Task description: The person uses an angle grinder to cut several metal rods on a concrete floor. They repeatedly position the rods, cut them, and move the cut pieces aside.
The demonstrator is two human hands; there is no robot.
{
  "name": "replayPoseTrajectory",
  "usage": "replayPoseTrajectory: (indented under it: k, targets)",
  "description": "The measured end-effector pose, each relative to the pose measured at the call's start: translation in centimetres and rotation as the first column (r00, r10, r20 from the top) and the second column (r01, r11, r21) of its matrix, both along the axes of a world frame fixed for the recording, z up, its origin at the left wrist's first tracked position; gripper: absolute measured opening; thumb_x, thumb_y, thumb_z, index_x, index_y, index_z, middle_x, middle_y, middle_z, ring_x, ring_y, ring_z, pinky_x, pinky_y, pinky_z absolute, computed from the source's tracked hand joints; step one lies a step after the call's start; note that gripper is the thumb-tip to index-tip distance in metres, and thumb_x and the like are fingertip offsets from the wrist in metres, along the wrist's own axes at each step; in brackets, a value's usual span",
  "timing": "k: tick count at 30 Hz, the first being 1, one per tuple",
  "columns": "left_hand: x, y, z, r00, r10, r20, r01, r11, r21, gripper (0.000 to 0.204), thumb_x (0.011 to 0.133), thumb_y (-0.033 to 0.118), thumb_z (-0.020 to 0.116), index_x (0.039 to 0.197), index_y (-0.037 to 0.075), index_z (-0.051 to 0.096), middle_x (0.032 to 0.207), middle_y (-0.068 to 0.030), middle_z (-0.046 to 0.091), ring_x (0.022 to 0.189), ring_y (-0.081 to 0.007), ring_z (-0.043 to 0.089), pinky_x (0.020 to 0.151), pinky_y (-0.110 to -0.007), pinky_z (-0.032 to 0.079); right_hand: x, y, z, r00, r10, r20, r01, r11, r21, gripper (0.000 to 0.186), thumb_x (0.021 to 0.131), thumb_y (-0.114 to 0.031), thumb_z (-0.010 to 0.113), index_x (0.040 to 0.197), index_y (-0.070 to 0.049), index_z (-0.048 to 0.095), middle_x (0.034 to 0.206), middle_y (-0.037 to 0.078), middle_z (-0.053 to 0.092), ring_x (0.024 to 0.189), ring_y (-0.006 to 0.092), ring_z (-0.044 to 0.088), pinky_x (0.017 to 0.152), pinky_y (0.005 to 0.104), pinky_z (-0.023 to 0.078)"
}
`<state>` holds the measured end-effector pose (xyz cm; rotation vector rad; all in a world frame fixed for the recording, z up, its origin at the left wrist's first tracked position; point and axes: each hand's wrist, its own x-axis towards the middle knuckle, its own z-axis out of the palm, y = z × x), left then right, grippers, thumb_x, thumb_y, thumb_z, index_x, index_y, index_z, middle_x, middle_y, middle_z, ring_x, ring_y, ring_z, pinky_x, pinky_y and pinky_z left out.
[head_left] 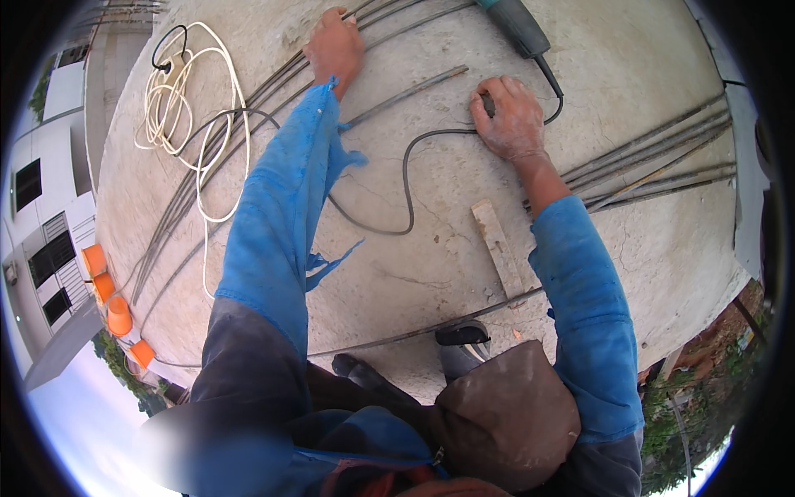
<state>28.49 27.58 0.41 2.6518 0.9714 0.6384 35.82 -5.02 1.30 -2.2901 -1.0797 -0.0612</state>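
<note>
My left hand [334, 48] is closed over the thin steel rods [273, 81] that run slantwise across a concrete slab [464, 248]. Its fingertips are partly hidden at the far side. My right hand [512, 118] is curled round a small dark lump [489, 105], whose kind I cannot make out. Just beyond that hand lies a teal and black corded power tool [517, 29], cut off by the upper edge of view. From its end a dark cable [408, 178] passes by my right hand and loops across the slab. A shorter rod [414, 93] lies between my hands.
A coiled white extension cord [228, 91] lies at the left over more rods. Further rods [654, 153] lie at the right. A wooden strip [497, 248] and a long rod [397, 335] are near my feet. Orange buckets [119, 316] stand beyond the slab's left edge.
</note>
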Motion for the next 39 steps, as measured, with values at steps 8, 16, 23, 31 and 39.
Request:
replayPoseTrajectory:
  k: [8,16,23,31,39]
  targets:
    - [0.0,0.8,0.5,1.000,0.001,0.020,0.001,0.996,-0.089,0.034,0.113,0.031,0.055,0.135,0.010,0.071,0.126,-0.0222,0.077,0.115,-0.0421,0.074,0.100,-0.053,0.056,0.0,-0.1,0.1,1.000,-0.005,-0.001,0.005,1.000,-0.022,0.016,0.097,-0.028,0.073,0.103,-0.013,0.072,0.102,0.008,0.069,0.104,0.0307,0.068,0.093,0.0459,0.054]
    - [-0.4,5.2,0.6,0.993,-0.118,0.009,0.116,0.950,-0.289,0.040,0.109,0.039,0.066,0.132,0.008,0.074,0.118,-0.0190,0.081,0.108,-0.0355,0.078,0.095,-0.044,0.059,0.0,0.0,-0.1,1.000,-0.008,0.009,0.008,1.000,-0.022,0.017,0.097,-0.029,0.073,0.103,-0.013,0.072,0.102,0.008,0.069,0.103,0.0301,0.068,0.092,0.0457,0.055]
    - [1.2,6.7,4.6,0.941,-0.225,-0.252,0.150,0.947,-0.284,0.055,0.097,0.036,0.075,0.144,0.010,0.066,0.114,-0.0167,0.081,0.100,-0.0338,0.078,0.090,-0.046,0.061,-0.1,0.0,0.0,1.000,-0.022,0.008,0.023,0.999,-0.034,0.016,0.098,-0.029,0.072,0.104,-0.014,0.073,0.103,0.008,0.070,0.103,0.0303,0.069,0.091,0.0454,0.056]
    - [-1.0,5.9,3.2,0.985,0.174,-0.015,-0.156,0.840,-0.520,0.052,0.091,0.030,0.079,0.136,0.003,0.072,0.104,-0.0108,0.085,0.089,-0.0240,0.078,0.077,-0.040,0.061,-0.1,0.1,0.0,1.000,-0.021,0.004,0.021,0.999,-0.040,0.016,0.097,-0.029,0.073,0.103,-0.014,0.073,0.103,0.008,0.070,0.103,0.0309,0.069,0.093,0.0458,0.055]
    - [-2.1,1.9,1.4,0.876,0.421,0.236,-0.321,0.873,-0.366,0.061,0.087,0.019,0.081,0.143,0.005,0.061,0.089,-0.0114,0.082,0.087,-0.0301,0.079,0.076,-0.048,0.061,-0.2,0.2,0.3,1.000,-0.014,0.021,0.014,1.000,-0.019,0.014,0.096,-0.026,0.074,0.103,-0.014,0.072,0.102,0.008,0.070,0.102,0.0308,0.069,0.092,0.0463,0.055]
